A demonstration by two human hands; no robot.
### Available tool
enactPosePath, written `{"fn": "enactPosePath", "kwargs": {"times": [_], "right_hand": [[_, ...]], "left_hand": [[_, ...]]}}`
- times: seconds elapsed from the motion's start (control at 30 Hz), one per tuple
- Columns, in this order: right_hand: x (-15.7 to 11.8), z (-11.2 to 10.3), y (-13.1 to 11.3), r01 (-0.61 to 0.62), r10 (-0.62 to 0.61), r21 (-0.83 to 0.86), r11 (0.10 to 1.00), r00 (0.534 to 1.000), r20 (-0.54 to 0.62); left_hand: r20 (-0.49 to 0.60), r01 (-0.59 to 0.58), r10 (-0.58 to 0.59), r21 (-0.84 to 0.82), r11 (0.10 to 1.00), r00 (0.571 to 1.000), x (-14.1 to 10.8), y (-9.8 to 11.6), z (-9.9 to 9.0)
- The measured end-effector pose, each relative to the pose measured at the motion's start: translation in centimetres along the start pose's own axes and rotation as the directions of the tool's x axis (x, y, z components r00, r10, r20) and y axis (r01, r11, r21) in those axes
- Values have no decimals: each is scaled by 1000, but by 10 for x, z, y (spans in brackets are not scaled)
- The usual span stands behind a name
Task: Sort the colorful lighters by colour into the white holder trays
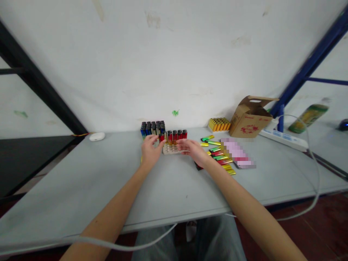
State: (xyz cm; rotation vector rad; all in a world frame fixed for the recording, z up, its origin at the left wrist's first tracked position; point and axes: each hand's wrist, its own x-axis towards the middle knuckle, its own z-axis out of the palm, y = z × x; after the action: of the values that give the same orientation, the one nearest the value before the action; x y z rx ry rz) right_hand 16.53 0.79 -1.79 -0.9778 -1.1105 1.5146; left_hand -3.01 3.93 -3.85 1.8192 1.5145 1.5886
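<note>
From the head view, your left hand (pixel 150 149) pinches a red lighter (pixel 161 137) at its fingertips, just over the tray (pixel 171 149). Your right hand (pixel 193 149) rests with fingers loosely open on the tray's right edge. Loose shiny lighters (pixel 219 154) lie just beyond your right fingers.

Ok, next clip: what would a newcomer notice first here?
Probably the two bare hands meeting at mid-table: the left hand touches a red lighter at the corner of a pale slotted tray, and the right hand rests on the tray's other side. Beside the right hand lies a scatter of shiny green, gold and red lighters, with a brown cardboard box behind by the wall.
</note>
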Motion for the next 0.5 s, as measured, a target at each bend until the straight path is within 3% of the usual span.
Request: {"fn": "enactPosePath", "kwargs": {"times": [0.23,0.5], "right_hand": [[1,-1,5,17,-17,-68,998,1000,-12],[1,-1,3,15,-15,-76,997,1000,-5]], "left_hand": [[42,51,-44,-166,985,998,1,-1,2],[54,1,5,-101,995,999,-2,0,5]]}}
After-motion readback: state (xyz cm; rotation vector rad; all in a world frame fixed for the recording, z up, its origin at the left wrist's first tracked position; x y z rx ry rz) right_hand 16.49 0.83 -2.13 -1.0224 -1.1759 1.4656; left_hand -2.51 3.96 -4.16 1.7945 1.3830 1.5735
